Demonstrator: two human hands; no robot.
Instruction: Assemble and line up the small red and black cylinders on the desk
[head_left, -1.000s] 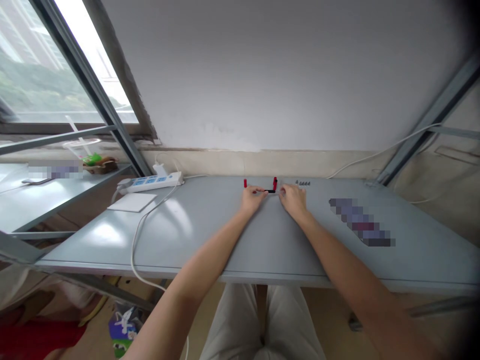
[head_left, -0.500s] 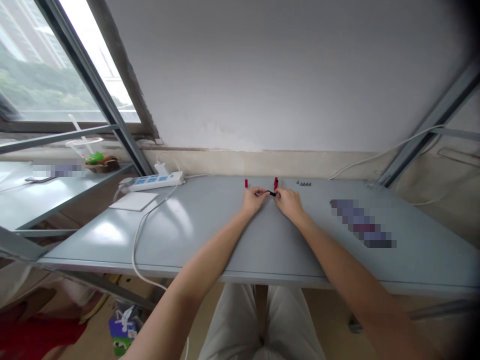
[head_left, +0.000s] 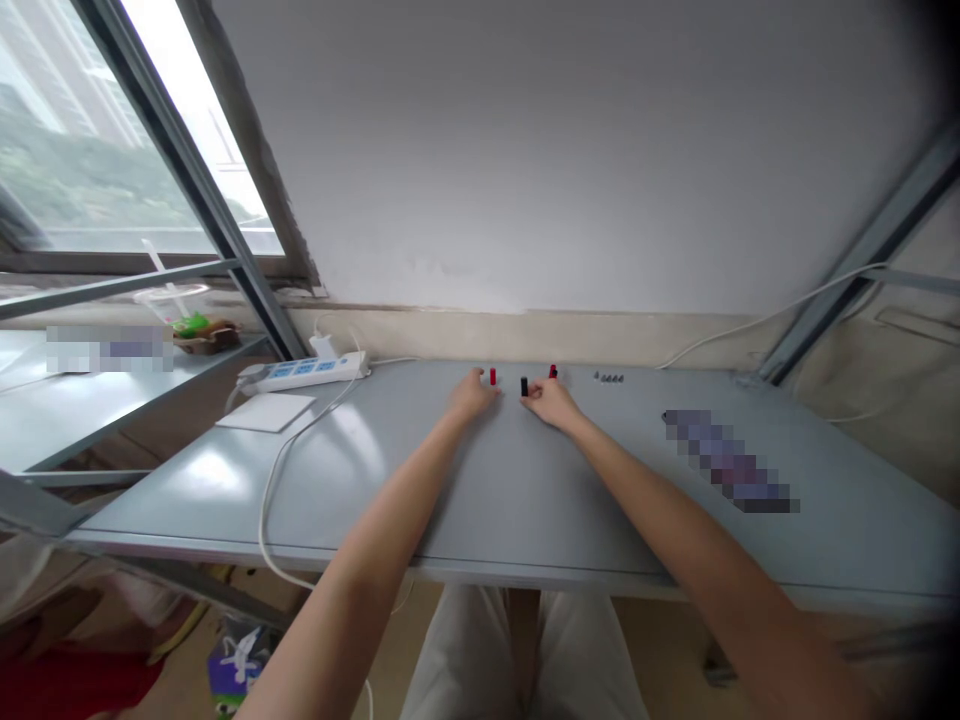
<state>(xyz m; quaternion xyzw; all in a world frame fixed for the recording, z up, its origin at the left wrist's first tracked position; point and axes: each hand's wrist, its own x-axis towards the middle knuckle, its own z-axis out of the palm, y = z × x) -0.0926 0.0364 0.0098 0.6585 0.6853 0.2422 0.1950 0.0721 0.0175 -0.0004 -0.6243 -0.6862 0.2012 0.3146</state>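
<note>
Near the back of the grey table (head_left: 480, 500), my right hand (head_left: 551, 402) has its thumb and fingertips on a small black cylinder (head_left: 524, 386) that stands upright. My left hand (head_left: 472, 395) is open, thumb and fingers apart, just left of a small upright red cylinder (head_left: 493, 376), holding nothing. Behind my right hand lie more red and black pieces (head_left: 553, 371), partly hidden by it. Several small dark metal pieces (head_left: 612, 379) sit in a row to the right of them.
A white power strip (head_left: 307, 372), a white flat square (head_left: 266, 411) and a white cable (head_left: 281, 460) are on the left part. A blurred-out long object (head_left: 727, 460) lies on the right. The wall rises behind the table.
The black piece, held between both hands before, has moved left and now stands upright at my right hand. My left hand has let go, moved left and opened.
</note>
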